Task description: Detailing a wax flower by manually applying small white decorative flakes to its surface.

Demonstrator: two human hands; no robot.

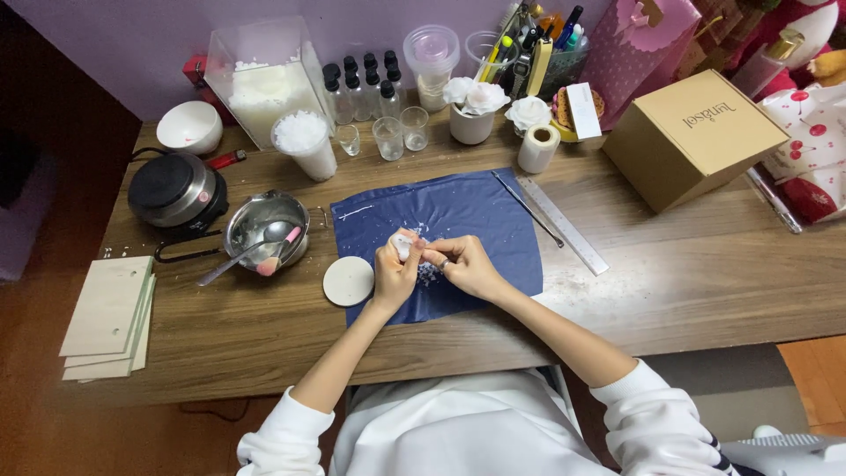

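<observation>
White sleeves pushed up (ring on a finger).

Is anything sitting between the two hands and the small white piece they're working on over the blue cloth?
Nothing visible does. Both the left hand and the right hand already close on the small white piece above the dark blue cloth; only loose white crumbs lie beneath.

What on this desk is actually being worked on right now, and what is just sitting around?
In use:
- left hand and right hand, together on a small white piece
- white crumbs
- blue cloth beneath

Lying about:
- metal pot with spoon
- hot plate
- cardboard box
- steel ruler
- round white disc
</observation>
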